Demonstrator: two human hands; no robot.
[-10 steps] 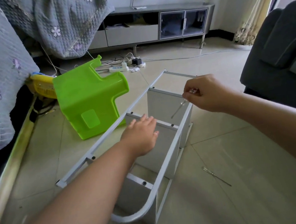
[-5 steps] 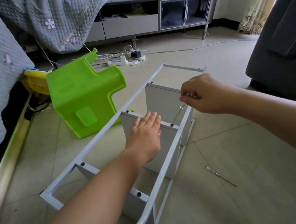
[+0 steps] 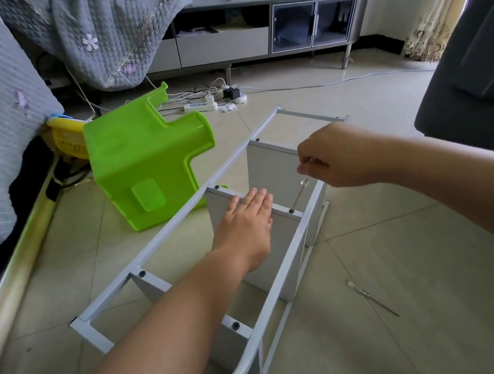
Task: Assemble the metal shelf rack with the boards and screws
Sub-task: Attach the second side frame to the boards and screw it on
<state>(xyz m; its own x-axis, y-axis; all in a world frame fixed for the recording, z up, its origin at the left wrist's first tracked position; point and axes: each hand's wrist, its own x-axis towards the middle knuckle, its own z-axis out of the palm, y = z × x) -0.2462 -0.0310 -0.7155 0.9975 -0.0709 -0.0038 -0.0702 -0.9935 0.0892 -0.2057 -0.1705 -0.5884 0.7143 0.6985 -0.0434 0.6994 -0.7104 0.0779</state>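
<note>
My right hand (image 3: 336, 156) pinches the handle end of a thin screwdriver (image 3: 300, 193), fingers curled tight round it; its shaft slants down and toward me, tip on a screw (image 3: 291, 211) at the right end of the middle board (image 3: 247, 235), just below that grip. My left hand (image 3: 246, 222) lies flat with fingers straight and together on the top edge of the same board, just left of the screw, holding nothing. The white metal rack (image 3: 163, 239) lies on its side on the floor tiles (image 3: 409, 242) under both hands, long rails running away from me, boards standing between them. Another board (image 3: 271, 166) stands right below and left of my right hand. A second screwdriver (image 3: 371, 298) lies on the tiles well below my right hand, apart from the rack. A green plastic stool (image 3: 145, 167), tipped over, sits left of my left hand beyond the far rail.
</note>
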